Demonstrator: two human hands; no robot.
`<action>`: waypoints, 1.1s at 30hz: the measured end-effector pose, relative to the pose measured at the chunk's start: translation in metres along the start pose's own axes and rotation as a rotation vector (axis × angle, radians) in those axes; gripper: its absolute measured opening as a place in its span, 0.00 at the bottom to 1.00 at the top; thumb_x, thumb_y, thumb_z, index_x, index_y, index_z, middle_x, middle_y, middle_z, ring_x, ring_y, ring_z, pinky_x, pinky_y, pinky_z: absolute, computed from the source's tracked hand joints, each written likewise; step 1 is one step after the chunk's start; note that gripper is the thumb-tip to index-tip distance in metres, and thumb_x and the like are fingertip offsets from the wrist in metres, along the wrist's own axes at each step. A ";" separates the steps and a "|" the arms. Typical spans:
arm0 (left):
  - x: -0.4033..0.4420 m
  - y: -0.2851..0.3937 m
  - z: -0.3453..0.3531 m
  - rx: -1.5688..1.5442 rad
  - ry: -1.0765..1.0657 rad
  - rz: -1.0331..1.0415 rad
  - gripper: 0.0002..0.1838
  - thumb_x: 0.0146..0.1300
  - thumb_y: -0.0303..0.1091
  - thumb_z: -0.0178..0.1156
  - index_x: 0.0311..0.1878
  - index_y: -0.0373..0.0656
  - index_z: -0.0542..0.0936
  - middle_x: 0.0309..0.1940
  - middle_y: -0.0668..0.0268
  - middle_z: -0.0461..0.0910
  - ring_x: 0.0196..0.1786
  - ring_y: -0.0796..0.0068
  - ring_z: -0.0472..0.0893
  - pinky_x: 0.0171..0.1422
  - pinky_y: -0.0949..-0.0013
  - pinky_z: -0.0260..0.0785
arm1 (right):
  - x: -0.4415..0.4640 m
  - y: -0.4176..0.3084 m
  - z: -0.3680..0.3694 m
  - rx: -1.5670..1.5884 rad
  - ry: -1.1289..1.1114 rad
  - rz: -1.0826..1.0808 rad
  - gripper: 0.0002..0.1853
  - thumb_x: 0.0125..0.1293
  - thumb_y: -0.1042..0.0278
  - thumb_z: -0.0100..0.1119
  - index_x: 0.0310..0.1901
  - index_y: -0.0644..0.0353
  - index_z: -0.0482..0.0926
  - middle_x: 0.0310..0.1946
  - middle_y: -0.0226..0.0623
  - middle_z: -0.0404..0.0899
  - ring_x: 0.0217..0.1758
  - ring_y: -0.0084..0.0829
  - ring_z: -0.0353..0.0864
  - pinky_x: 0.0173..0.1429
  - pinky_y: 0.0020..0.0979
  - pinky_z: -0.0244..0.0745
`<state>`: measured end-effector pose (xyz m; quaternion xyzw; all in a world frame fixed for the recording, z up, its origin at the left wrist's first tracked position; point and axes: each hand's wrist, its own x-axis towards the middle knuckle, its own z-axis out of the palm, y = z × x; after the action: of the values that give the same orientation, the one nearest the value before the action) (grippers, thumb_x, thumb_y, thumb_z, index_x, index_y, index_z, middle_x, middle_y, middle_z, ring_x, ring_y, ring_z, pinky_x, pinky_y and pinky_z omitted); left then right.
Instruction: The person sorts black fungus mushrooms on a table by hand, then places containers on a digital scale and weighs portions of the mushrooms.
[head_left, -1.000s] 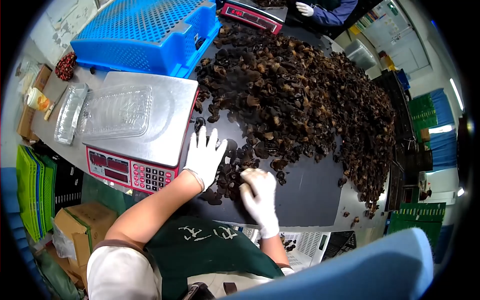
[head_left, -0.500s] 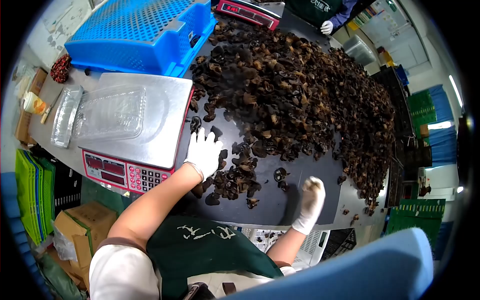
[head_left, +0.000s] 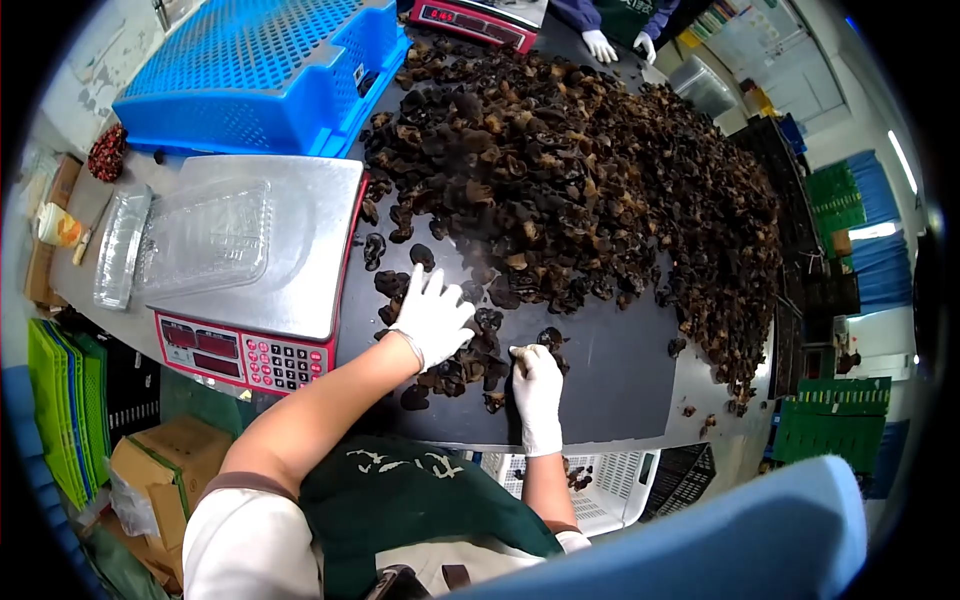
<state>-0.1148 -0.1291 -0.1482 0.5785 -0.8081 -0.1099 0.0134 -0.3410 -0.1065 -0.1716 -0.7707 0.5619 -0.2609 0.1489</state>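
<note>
Gloved in white, my left hand (head_left: 436,320) lies with fingers spread over a small cluster of dark wood ear mushrooms (head_left: 456,372), its fingertips near a single piece. My right hand (head_left: 540,395), also gloved, is closed at the right side of that cluster. Its fingers are curled together, and what they hold, if anything, is hidden. A large heap of wood ear mushrooms (head_left: 590,180) covers the table beyond both hands. Left of my left hand stands a scale (head_left: 300,290) with clear plastic trays (head_left: 205,235) on its metal plate.
A blue perforated crate (head_left: 255,80) stands behind the scale, beside a second scale (head_left: 470,25). Across the heap are a co-worker's gloved hands (head_left: 600,46). A white basket (head_left: 600,495) sits below the table's front edge. Cardboard boxes (head_left: 165,465) are at lower left.
My right hand has moved left to the small cluster. My left hand has shifted slightly right over it. A second hand of the co-worker has come into view.
</note>
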 end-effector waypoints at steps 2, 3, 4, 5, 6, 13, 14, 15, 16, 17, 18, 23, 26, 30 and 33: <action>-0.008 -0.012 0.002 -0.064 0.046 -0.034 0.23 0.65 0.53 0.54 0.57 0.50 0.77 0.58 0.57 0.73 0.69 0.47 0.63 0.73 0.36 0.47 | 0.004 0.001 -0.009 0.131 -0.026 0.043 0.06 0.56 0.80 0.60 0.35 0.61 0.81 0.34 0.40 0.81 0.37 0.40 0.83 0.45 0.32 0.77; -0.011 -0.017 0.008 -0.158 0.208 -0.026 0.19 0.63 0.49 0.56 0.51 0.48 0.78 0.55 0.56 0.73 0.67 0.47 0.65 0.70 0.38 0.51 | 0.007 0.004 -0.015 0.298 0.028 0.109 0.05 0.55 0.81 0.58 0.33 0.62 0.81 0.33 0.41 0.81 0.36 0.38 0.83 0.45 0.32 0.77; -0.015 -0.019 0.003 -0.200 0.389 -0.026 0.13 0.61 0.43 0.59 0.43 0.46 0.79 0.53 0.56 0.74 0.63 0.48 0.68 0.68 0.44 0.57 | 0.015 0.002 -0.028 0.277 0.106 0.155 0.06 0.55 0.82 0.57 0.32 0.62 0.81 0.32 0.41 0.81 0.36 0.37 0.82 0.45 0.31 0.76; -0.018 -0.024 -0.002 -0.269 0.440 -0.057 0.10 0.60 0.40 0.60 0.41 0.46 0.79 0.53 0.56 0.74 0.62 0.50 0.70 0.67 0.48 0.59 | 0.020 0.018 -0.031 0.179 0.238 0.068 0.07 0.56 0.84 0.55 0.33 0.63 0.81 0.32 0.41 0.81 0.36 0.38 0.82 0.45 0.31 0.76; -0.019 -0.029 -0.006 -0.338 0.488 -0.083 0.08 0.59 0.37 0.61 0.39 0.46 0.79 0.52 0.56 0.74 0.61 0.51 0.71 0.66 0.52 0.62 | 0.023 0.033 -0.035 0.191 0.269 0.135 0.07 0.57 0.84 0.55 0.34 0.64 0.81 0.33 0.42 0.80 0.37 0.37 0.81 0.45 0.31 0.76; -0.026 -0.041 -0.008 -0.549 0.623 -0.304 0.14 0.61 0.30 0.58 0.50 0.47 0.77 0.58 0.51 0.70 0.61 0.48 0.71 0.67 0.53 0.63 | 0.035 0.072 -0.035 -0.065 -0.041 0.120 0.08 0.56 0.81 0.62 0.38 0.67 0.83 0.31 0.39 0.80 0.32 0.34 0.81 0.41 0.29 0.76; -0.024 -0.042 -0.006 -0.583 0.638 -0.324 0.13 0.61 0.31 0.58 0.50 0.47 0.76 0.59 0.51 0.69 0.61 0.47 0.70 0.67 0.52 0.63 | 0.036 0.075 -0.036 -0.095 -0.095 0.136 0.07 0.56 0.80 0.62 0.37 0.67 0.83 0.29 0.39 0.81 0.30 0.33 0.81 0.40 0.29 0.76; -0.022 -0.044 -0.003 -0.584 0.639 -0.321 0.13 0.61 0.31 0.58 0.50 0.47 0.76 0.59 0.51 0.69 0.61 0.47 0.70 0.67 0.52 0.63 | 0.038 0.074 -0.036 -0.097 -0.092 0.137 0.07 0.56 0.80 0.62 0.37 0.67 0.83 0.29 0.39 0.81 0.30 0.33 0.81 0.40 0.29 0.76; -0.020 -0.046 -0.001 -0.662 0.653 -0.329 0.14 0.62 0.30 0.58 0.51 0.46 0.76 0.59 0.51 0.68 0.62 0.47 0.70 0.67 0.53 0.63 | 0.041 0.072 -0.036 -0.065 -0.099 0.230 0.06 0.56 0.79 0.62 0.36 0.66 0.83 0.28 0.41 0.81 0.30 0.35 0.82 0.40 0.29 0.76; -0.019 -0.047 0.001 -0.738 0.667 -0.339 0.15 0.62 0.29 0.58 0.52 0.46 0.75 0.59 0.50 0.67 0.62 0.46 0.70 0.67 0.53 0.64 | 0.042 0.069 -0.036 -0.031 -0.107 0.322 0.05 0.56 0.78 0.62 0.35 0.66 0.83 0.28 0.44 0.82 0.30 0.37 0.83 0.40 0.30 0.77; -0.019 -0.048 -0.001 -0.736 0.667 -0.340 0.15 0.62 0.29 0.58 0.52 0.46 0.75 0.59 0.50 0.67 0.62 0.46 0.70 0.67 0.53 0.64 | 0.043 0.069 -0.039 0.057 -0.092 0.344 0.04 0.57 0.77 0.62 0.33 0.66 0.82 0.27 0.40 0.83 0.29 0.31 0.82 0.40 0.28 0.76; -0.016 -0.054 -0.014 -0.859 0.735 -0.405 0.17 0.60 0.28 0.59 0.53 0.42 0.74 0.54 0.52 0.69 0.60 0.53 0.71 0.68 0.58 0.63 | 0.008 0.091 -0.107 2.016 0.156 0.104 0.05 0.65 0.74 0.54 0.41 0.63 0.74 0.35 0.34 0.74 0.27 0.23 0.69 0.33 0.23 0.71; -0.009 -0.057 -0.001 -0.857 0.744 -0.438 0.17 0.63 0.27 0.59 0.56 0.43 0.74 0.52 0.60 0.71 0.53 0.66 0.73 0.63 0.64 0.66 | -0.008 0.096 -0.140 2.486 0.058 -0.873 0.15 0.74 0.59 0.49 0.47 0.62 0.80 0.32 0.37 0.82 0.27 0.28 0.78 0.33 0.27 0.76; 0.000 -0.056 0.008 -0.867 0.627 -0.474 0.18 0.63 0.30 0.60 0.57 0.45 0.75 0.58 0.53 0.70 0.62 0.53 0.71 0.69 0.58 0.62 | -0.004 0.096 -0.125 2.199 0.429 -0.131 0.15 0.75 0.57 0.49 0.48 0.59 0.80 0.40 0.37 0.81 0.42 0.30 0.78 0.44 0.32 0.73; -0.010 -0.048 0.009 -0.435 0.289 -0.486 0.27 0.62 0.45 0.59 0.64 0.51 0.72 0.73 0.49 0.57 0.72 0.39 0.59 0.74 0.46 0.54 | 0.005 0.057 -0.070 0.802 0.467 0.514 0.16 0.71 0.56 0.54 0.50 0.58 0.82 0.51 0.34 0.81 0.52 0.30 0.78 0.60 0.36 0.69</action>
<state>-0.0681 -0.1334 -0.1656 0.7470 -0.5944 -0.1965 0.2238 -0.4244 -0.1253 -0.1424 -0.4120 0.6069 -0.5750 0.3622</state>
